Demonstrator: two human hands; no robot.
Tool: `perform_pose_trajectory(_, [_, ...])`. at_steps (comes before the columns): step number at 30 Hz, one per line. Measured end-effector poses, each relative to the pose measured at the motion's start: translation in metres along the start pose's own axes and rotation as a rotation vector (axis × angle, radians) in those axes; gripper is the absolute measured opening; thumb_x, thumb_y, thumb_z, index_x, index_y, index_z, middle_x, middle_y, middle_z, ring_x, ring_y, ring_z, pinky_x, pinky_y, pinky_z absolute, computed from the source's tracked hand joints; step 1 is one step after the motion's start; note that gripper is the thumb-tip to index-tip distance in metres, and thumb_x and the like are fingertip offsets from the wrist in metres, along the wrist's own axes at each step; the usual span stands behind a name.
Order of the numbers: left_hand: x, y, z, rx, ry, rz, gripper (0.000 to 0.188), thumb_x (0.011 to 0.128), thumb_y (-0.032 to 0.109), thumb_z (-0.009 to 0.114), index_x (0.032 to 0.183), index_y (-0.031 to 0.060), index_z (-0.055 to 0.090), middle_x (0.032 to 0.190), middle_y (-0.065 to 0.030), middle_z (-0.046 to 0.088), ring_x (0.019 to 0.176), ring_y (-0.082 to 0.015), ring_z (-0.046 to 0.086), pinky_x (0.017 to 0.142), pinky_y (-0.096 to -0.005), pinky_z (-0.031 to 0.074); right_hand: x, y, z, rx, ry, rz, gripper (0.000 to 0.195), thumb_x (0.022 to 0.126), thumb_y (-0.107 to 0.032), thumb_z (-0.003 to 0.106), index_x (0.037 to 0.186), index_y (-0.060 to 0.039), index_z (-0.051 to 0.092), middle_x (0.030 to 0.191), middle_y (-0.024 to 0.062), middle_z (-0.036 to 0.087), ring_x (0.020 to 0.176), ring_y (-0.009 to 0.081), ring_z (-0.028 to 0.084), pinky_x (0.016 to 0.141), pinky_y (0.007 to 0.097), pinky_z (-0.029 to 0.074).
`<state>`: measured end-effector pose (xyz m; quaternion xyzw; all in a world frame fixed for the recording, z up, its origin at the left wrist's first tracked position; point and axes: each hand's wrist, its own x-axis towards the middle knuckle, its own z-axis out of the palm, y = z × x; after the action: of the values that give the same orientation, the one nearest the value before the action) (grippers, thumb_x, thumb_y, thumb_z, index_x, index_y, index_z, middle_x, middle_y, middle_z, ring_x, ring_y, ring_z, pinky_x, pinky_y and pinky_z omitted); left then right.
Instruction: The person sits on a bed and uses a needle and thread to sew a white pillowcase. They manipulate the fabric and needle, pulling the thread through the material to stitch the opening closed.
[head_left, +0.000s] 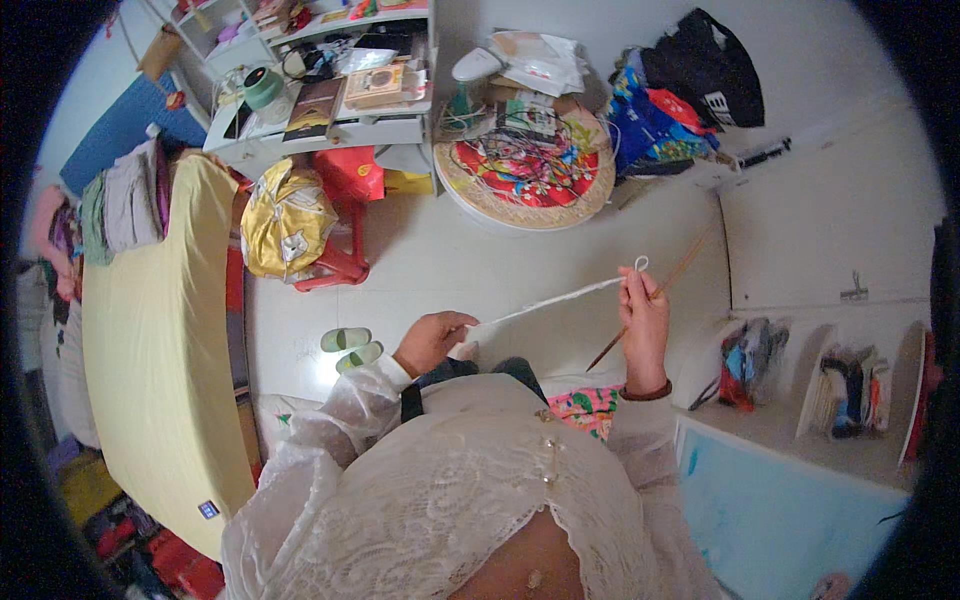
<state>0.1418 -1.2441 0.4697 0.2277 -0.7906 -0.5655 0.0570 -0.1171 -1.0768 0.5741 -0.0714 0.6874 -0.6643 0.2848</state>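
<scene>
A white cord (551, 301) is stretched between my two hands, slanting up to the right. My left hand (433, 341) pinches its lower end between thumb and fingers. With my right hand (645, 322) I grip the other end, where a small loop stands up above the fingertips. A thin brown wooden stick (609, 348) also passes through my right hand, slanting from lower left to upper right. Whether the cord is tied to the stick cannot be seen.
Green slippers (346, 339) lie on the floor beside a bed with a yellow cover (161, 360). Ahead are a red stool (341, 268) bearing a yellow cloth bundle, a white desk (375, 133) and a round table (450, 184) heaped with cables. Open shelves (806, 375) stand at right.
</scene>
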Motion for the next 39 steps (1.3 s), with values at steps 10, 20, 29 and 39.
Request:
perform_pose_trajectory(10, [-0.039, -0.065, -0.020, 0.191, 0.460, -0.398, 0.021, 0.083, 0.011, 0.057, 0.101, 0.0053, 0.065, 0.084, -0.0151, 0.063, 0.071, -0.0280, 0.060, 0.068, -0.0376, 0.048, 0.188, 0.039, 0.078, -0.247, -0.280, -0.133, 0.022, 0.087, -0.025, 0.064, 0.087, -0.0038, 0.068, 0.069, -0.0040, 0.057, 0.059, 0.0031, 0.046, 0.052, 0.0187, 0.032])
perform_pose_trajectory(20, [0.034, -0.014, 0.005, 0.116, 0.652, -0.580, 0.021, 0.084, 0.011, 0.057, 0.103, 0.0057, 0.065, 0.088, -0.0157, 0.063, 0.071, -0.0271, 0.061, 0.066, -0.0352, 0.049, 0.361, 0.134, 0.075, -0.711, -0.331, -0.258, 0.024, 0.083, -0.027, 0.066, 0.079, -0.0029, 0.067, 0.061, -0.0001, 0.055, 0.055, 0.0080, 0.049, 0.053, 0.0266, 0.039])
perform_pose_trajectory(29, [0.052, 0.015, 0.028, 0.049, 0.824, -0.796, 0.021, 0.084, 0.011, 0.057, 0.103, 0.0044, 0.064, 0.089, -0.0170, 0.063, 0.072, -0.0277, 0.062, 0.066, -0.0354, 0.049, 0.406, 0.132, 0.103, -1.016, -0.600, -0.265, 0.024, 0.080, -0.027, 0.065, 0.077, -0.0038, 0.067, 0.063, 0.0146, 0.061, 0.060, 0.0313, 0.059, 0.059, 0.0402, 0.045])
perform_pose_trajectory(39, [0.061, 0.025, 0.042, 0.108, 0.792, -0.874, 0.024, 0.085, 0.014, 0.056, 0.107, 0.0057, 0.062, 0.088, -0.0178, 0.062, 0.074, -0.0322, 0.061, 0.068, -0.0391, 0.048, 0.415, 0.185, 0.186, -0.697, -0.782, -0.142, 0.025, 0.084, -0.012, 0.056, 0.106, -0.0004, 0.056, 0.071, 0.0100, 0.064, 0.051, 0.0166, 0.060, 0.047, 0.0301, 0.047])
